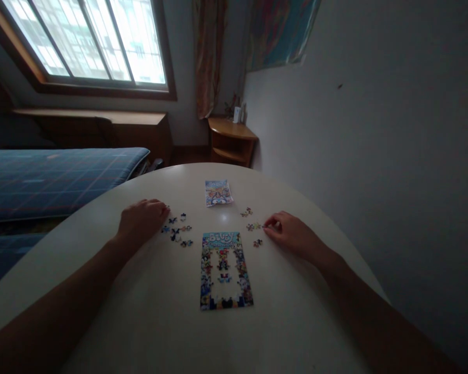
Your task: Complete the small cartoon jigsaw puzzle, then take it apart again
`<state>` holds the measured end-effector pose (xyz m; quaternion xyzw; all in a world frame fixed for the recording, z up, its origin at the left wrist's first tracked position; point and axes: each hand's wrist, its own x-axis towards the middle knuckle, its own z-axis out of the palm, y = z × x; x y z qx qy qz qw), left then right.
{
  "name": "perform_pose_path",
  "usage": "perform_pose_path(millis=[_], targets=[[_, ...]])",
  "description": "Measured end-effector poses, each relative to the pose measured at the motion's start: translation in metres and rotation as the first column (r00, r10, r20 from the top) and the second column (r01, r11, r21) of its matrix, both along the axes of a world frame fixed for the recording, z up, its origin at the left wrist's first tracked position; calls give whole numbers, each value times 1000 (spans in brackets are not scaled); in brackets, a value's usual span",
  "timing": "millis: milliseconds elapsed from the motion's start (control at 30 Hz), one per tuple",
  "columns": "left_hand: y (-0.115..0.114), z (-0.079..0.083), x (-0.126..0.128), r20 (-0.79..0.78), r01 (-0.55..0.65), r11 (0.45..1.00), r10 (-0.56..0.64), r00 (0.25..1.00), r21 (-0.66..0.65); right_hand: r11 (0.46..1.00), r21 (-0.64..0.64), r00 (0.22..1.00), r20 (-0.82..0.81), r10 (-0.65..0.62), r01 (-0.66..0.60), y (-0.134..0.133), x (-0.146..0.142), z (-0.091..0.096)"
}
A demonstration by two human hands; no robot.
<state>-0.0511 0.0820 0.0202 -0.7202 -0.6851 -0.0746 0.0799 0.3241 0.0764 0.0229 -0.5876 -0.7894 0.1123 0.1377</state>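
A partly filled jigsaw puzzle [225, 271] lies flat on the round white table [156, 322], with gaps in its middle. My left hand [142, 218] rests on the table left of it, fingers curled, beside several loose pieces [178, 230]. My right hand [288, 231] lies right of the puzzle, its fingertips pinched at a loose piece [254, 226]. More loose pieces [247, 212] sit just beyond it, and another piece [258, 242] lies nearer. A small printed picture card [218, 192] lies at the far side of the table.
A bed with a blue checked cover [50, 176] stands to the left. A wooden corner shelf [231, 139] is behind the table, under a curtain [209, 52]. A grey wall [374, 130] runs close along the table's right side. A window [89, 41] is at the back.
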Motion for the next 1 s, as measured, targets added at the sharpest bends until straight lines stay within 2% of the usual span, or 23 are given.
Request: perform_pose_path(millis=[133,333,467,600,767,1000], targets=[[7,0,-9,121,-72,995,81,989,-75,1000,1,1000,1,-3,3,1,1,0],[28,-15,-27,290,12,994,21,957,-111,1000,-15,1000,1,-1,1,0,0,1],[34,-16,-35,281,59,980,-3,960,-192,1000,-23,1000,4,7,-7,0,-1,3],[34,-13,-41,266,38,969,29,964,-244,1000,-20,1000,7,6,-6,0,-1,2],[36,-15,-47,269,19,969,50,962,-246,1000,-6,1000,-14,16,-16,1,1,0],[32,-12,-41,299,57,972,14,954,-226,1000,-7,1000,-11,18,-18,2,2,-1]])
